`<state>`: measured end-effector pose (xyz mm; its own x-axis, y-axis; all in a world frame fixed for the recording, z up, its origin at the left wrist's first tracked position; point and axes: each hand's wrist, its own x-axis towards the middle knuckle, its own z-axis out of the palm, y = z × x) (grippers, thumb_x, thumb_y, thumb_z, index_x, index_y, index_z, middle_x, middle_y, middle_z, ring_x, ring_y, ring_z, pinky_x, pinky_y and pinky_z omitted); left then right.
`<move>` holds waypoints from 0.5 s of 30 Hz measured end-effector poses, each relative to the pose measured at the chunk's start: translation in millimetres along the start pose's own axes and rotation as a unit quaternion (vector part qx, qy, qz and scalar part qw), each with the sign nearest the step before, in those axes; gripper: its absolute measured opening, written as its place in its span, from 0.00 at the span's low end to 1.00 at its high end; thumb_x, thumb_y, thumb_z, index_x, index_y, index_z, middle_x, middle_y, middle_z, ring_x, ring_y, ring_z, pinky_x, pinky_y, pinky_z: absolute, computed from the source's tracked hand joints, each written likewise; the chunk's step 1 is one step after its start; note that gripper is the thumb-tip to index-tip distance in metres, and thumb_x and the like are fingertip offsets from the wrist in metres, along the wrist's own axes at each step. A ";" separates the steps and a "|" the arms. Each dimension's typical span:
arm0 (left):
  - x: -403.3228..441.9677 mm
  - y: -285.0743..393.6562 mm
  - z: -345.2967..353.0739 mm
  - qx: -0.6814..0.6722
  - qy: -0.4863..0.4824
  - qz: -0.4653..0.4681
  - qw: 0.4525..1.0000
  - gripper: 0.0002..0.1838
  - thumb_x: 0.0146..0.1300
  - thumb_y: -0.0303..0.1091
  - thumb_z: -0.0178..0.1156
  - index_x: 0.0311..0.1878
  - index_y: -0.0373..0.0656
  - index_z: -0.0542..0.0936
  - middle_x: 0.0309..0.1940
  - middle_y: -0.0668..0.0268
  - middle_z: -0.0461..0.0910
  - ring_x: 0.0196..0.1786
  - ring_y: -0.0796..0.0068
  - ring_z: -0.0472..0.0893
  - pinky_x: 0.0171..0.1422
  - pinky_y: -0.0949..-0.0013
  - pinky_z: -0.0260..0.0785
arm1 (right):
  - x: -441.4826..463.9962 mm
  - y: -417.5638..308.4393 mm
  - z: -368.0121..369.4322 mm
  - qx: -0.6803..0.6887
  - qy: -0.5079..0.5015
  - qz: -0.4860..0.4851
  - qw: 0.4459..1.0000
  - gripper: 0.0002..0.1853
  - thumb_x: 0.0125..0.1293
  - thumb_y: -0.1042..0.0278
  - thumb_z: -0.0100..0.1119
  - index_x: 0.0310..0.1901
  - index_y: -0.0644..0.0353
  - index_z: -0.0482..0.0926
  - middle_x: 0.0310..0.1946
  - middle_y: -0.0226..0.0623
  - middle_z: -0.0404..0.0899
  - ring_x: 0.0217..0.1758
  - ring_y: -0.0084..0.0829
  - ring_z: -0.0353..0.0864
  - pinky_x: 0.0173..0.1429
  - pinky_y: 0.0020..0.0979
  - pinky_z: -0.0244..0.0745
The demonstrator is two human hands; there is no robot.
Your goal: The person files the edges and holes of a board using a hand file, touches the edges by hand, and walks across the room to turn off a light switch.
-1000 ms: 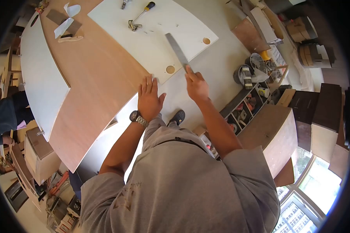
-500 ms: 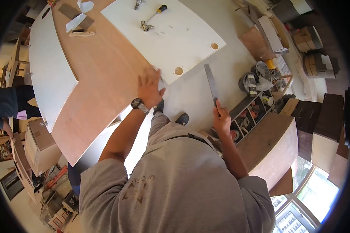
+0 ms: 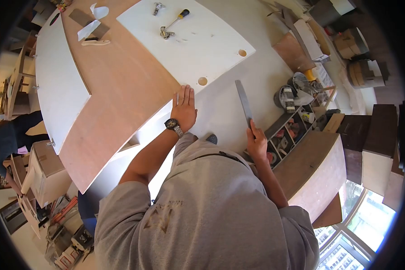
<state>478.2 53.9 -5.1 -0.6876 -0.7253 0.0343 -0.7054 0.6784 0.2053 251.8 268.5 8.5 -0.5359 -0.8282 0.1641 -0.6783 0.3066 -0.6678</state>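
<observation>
My right hand [image 3: 257,143] is wrapped round the lower end of a long flat metal file [image 3: 243,101], which points away from me over the floor. At the near corner of a white panel [image 3: 202,49], my left hand [image 3: 183,110] lies with its fingers stretched out, fingertips by the edge. The panel has a round hole [image 3: 202,81] near that corner and another hole [image 3: 242,53] farther right. On the panel rest a screwdriver [image 3: 177,19] with a black and yellow handle, a metal hinge [image 3: 166,33] and a second hinge [image 3: 157,7].
Under the panel spreads a brown board [image 3: 117,94], with a second white panel [image 3: 58,72] on its left. To my right stand a compartmented tool tray [image 3: 288,135] and a wooden box [image 3: 308,164]. Another person [image 3: 13,135] bends at far left beside a cardboard box [image 3: 49,168].
My left hand has shifted right, off the brown board to the panel's corner edge, and its fingers have straightened. The file stays in my right hand, almost unmoved. The other person has bent lower.
</observation>
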 end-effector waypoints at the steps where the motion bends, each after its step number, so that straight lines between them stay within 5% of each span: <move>1: 3.0 0.3 -0.8 0.019 -0.009 0.016 1.000 0.42 0.63 0.41 0.62 0.76 0.33 0.58 0.79 0.51 0.54 0.83 0.53 0.48 0.82 0.40 0.38 | 0.6 3.2 -1.6 0.001 0.008 -0.012 1.000 0.19 0.69 0.69 0.63 0.61 0.55 0.82 0.28 0.41 0.78 0.29 0.40 0.79 0.37 0.38 0.75; 5: 7.5 3.6 -8.1 -0.017 -0.012 0.119 0.993 0.36 0.65 0.40 0.60 0.73 0.34 0.64 0.77 0.52 0.59 0.81 0.54 0.54 0.82 0.42 0.41 | -4.3 4.9 -6.3 0.009 0.006 0.006 1.000 0.19 0.69 0.69 0.64 0.61 0.54 0.82 0.28 0.41 0.78 0.30 0.41 0.79 0.37 0.39 0.76; 8: 32.2 5.3 0.3 -0.015 0.053 0.055 0.997 0.34 0.65 0.39 0.60 0.72 0.35 0.66 0.76 0.54 0.61 0.81 0.55 0.55 0.82 0.43 0.43 | -4.6 3.6 -3.5 0.005 0.001 0.013 1.000 0.20 0.69 0.68 0.64 0.61 0.53 0.82 0.29 0.42 0.78 0.31 0.43 0.80 0.37 0.40 0.76; 11: 36.0 11.5 6.5 -0.048 -0.100 0.256 0.960 0.34 0.65 0.39 0.61 0.72 0.37 0.67 0.76 0.54 0.61 0.80 0.53 0.57 0.82 0.46 0.46 | 10.7 0.4 11.5 -0.010 0.001 -0.009 1.000 0.19 0.69 0.66 0.64 0.61 0.50 0.82 0.31 0.41 0.79 0.31 0.44 0.81 0.37 0.41 0.77; 12: 32.1 15.4 2.6 -0.062 -0.053 0.283 0.956 0.35 0.64 0.40 0.62 0.73 0.38 0.66 0.77 0.50 0.59 0.79 0.49 0.57 0.81 0.47 0.49 | 15.2 -4.3 15.7 -0.017 -0.003 -0.011 1.000 0.19 0.69 0.66 0.64 0.61 0.49 0.82 0.31 0.41 0.79 0.31 0.45 0.81 0.36 0.42 0.77; 15: 50.2 1.1 -12.1 -0.145 0.029 0.149 0.978 0.37 0.64 0.42 0.63 0.74 0.38 0.64 0.77 0.46 0.55 0.79 0.44 0.56 0.80 0.47 0.51 | 23.7 -14.2 33.7 -0.021 -0.011 -0.011 1.000 0.19 0.69 0.64 0.64 0.61 0.47 0.82 0.31 0.40 0.77 0.30 0.45 0.80 0.36 0.44 0.77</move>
<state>445.0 16.8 8.7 -0.8381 -0.5123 0.1875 -0.3915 0.8042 0.4472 265.7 228.6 -2.6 -0.5100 -0.8447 0.1624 -0.7105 0.3073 -0.6331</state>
